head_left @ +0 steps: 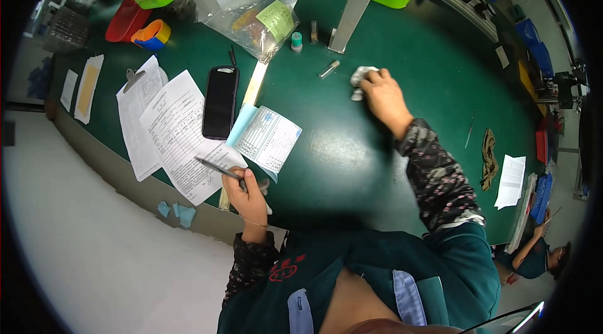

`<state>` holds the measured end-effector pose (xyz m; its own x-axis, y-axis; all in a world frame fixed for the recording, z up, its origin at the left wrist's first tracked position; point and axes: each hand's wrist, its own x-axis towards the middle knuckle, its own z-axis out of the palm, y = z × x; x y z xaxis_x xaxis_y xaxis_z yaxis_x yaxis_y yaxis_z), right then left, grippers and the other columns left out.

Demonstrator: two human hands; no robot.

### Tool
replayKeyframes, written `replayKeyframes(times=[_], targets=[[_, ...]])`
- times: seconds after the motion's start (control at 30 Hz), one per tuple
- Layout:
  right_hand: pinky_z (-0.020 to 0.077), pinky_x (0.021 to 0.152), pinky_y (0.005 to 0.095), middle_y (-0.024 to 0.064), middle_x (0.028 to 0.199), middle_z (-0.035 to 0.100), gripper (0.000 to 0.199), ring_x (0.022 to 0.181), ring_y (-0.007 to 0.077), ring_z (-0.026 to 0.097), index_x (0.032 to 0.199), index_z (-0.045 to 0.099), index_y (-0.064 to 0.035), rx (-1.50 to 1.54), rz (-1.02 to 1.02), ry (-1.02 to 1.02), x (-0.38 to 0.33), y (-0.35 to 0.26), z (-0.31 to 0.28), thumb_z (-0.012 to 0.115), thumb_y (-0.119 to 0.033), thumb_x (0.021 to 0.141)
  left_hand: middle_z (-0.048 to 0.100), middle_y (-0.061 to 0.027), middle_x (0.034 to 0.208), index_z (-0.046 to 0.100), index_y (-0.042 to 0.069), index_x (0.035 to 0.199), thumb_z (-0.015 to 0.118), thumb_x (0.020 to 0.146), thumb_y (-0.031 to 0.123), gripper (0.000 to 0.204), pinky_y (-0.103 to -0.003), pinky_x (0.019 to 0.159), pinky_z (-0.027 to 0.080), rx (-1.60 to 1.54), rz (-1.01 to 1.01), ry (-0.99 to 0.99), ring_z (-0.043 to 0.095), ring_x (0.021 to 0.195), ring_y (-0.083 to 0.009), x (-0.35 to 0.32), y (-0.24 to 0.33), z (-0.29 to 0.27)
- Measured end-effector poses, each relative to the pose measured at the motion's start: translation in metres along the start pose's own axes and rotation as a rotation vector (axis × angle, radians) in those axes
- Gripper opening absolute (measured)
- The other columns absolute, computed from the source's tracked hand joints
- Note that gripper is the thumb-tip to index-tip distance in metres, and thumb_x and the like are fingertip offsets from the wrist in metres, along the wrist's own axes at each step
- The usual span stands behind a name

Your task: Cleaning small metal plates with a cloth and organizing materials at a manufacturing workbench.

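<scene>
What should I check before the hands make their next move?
1. Pen in left hand: ok, held.
2. Pen tip touching the printed sheet: cannot tell.
3. Right hand on the crumpled white wad: ok, fingers on it.
4. Phone out of the right hand's way: ok, well to its left.
5. Small tube nearest the right hand standing up: not ok, lying down.

Dark green top, flower-patterned forearms

The person wears a dark green top [370,252], open at the neck, with a red outlined emblem [282,273] and small red markings [289,263] on the left chest. Greyish-blue flaps [300,312] show either side of the opening, one with a buttonhole. Black forearm sleeves [433,174] carry pink and pale flowers. A thin bracelet [255,224] circles the left wrist; both hands [384,98] are bare.
</scene>
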<state>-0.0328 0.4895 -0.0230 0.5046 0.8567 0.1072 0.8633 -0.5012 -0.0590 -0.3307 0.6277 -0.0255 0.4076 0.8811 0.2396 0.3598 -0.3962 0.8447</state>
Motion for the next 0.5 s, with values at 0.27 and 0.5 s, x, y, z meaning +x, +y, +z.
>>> replayKeyframes(times=[0.27,0.5], targets=[[0.0431,0.068,0.0356,0.0097,0.079,0.052,0.017,0.079,0.0285,0.05,0.082,0.056,-0.0052,0.175,0.152,0.236,0.02,0.025,-0.025,0.057,-0.003,0.066,0.05,-0.0049,0.075,0.05,0.003,0.096,0.061,0.071,0.004,0.027,-0.028,0.07,0.041,-0.268,0.045,-0.528,0.05,0.079,-0.0193,0.037,0.11,0.091],[0.0409,0.066,0.0361,0.0119,0.077,0.051,0.015,0.075,0.0309,0.051,0.081,0.054,-0.0022,0.386,0.141,0.336,0.031,0.027,-0.025,0.058,-0.002,0.066,0.053,-0.0087,0.083,0.051,0.003,0.084,0.06,0.071,0.01,0.017,-0.035,0.073,0.041,0.236,0.084,-0.272,0.048,0.083,-0.0275,0.091,0.074,0.194]])
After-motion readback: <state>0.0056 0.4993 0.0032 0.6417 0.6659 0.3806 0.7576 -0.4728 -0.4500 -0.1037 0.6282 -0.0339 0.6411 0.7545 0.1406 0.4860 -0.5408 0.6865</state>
